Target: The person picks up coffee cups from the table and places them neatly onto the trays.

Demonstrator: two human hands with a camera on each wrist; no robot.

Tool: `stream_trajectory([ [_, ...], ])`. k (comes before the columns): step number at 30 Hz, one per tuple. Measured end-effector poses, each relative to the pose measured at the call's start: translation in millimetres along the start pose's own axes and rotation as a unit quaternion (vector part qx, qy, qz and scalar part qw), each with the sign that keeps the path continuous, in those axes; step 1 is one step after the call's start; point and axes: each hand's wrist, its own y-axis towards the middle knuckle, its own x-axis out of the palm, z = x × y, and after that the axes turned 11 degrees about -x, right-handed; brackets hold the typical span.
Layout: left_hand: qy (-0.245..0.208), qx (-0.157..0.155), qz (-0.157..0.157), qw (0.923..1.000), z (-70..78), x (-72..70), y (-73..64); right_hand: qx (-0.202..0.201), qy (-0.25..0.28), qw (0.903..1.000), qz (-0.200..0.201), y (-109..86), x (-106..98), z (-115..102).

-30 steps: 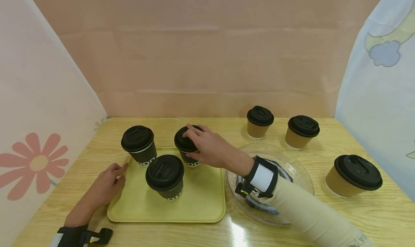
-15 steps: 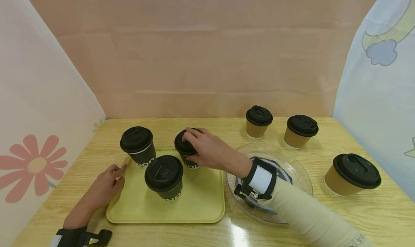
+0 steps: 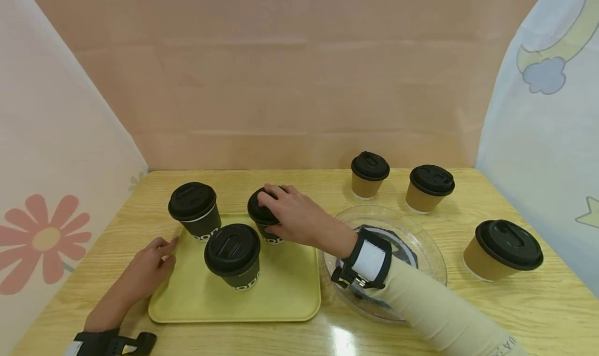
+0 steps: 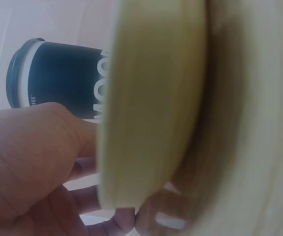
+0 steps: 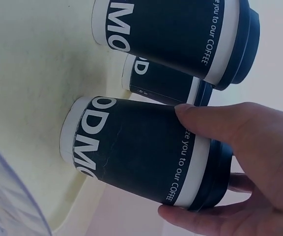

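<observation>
My right hand [image 3: 295, 218] grips a black lidded paper coffee cup [image 5: 136, 147] from its right side, thumb and fingers around the upper part near the lid. The cup is upright at the back right of a yellow tray [image 3: 290, 293]. Two more black lidded cups share the tray: one coffee cup [image 3: 234, 254] in the middle, another coffee cup [image 3: 194, 208] at the back left corner. My left hand [image 3: 145, 270] lies at the tray's left side with fingertips touching its rim. The left wrist view shows those fingers [image 4: 82, 199] against the tray's edge.
Right of the tray lies a clear plate [image 3: 435, 252] with a dark grey and white pattern, partly under my right forearm. Farther right stand three brown cups with black lids: one cup [image 3: 367, 184] at the back, one cup [image 3: 426, 197] beside it, one cup [image 3: 489, 257] nearer.
My right hand and the cup it grips have come down slightly toward the tray and nearer to me. The left hand stays at the tray's edge.
</observation>
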Motion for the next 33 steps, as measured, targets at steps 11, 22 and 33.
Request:
stream_trajectory([
  [11, 0.008, 0.001, -0.007, 0.9999, 1.6, -0.6, 2.2, 0.004, -0.016, 0.9998, 0.013, 0.4, 1.3, -2.9],
  [22, 0.014, -0.004, -0.006, 0.9999, 3.6, 0.2, 2.9, 0.004, -0.023, 0.9997, 0.006, -0.4, 1.4, -1.4],
  [33, 0.013, -0.015, -0.016, 0.9997, 4.6, 0.3, 2.9, 0.005, -0.019, 0.9998, 0.001, -1.0, 0.8, -1.1],
])
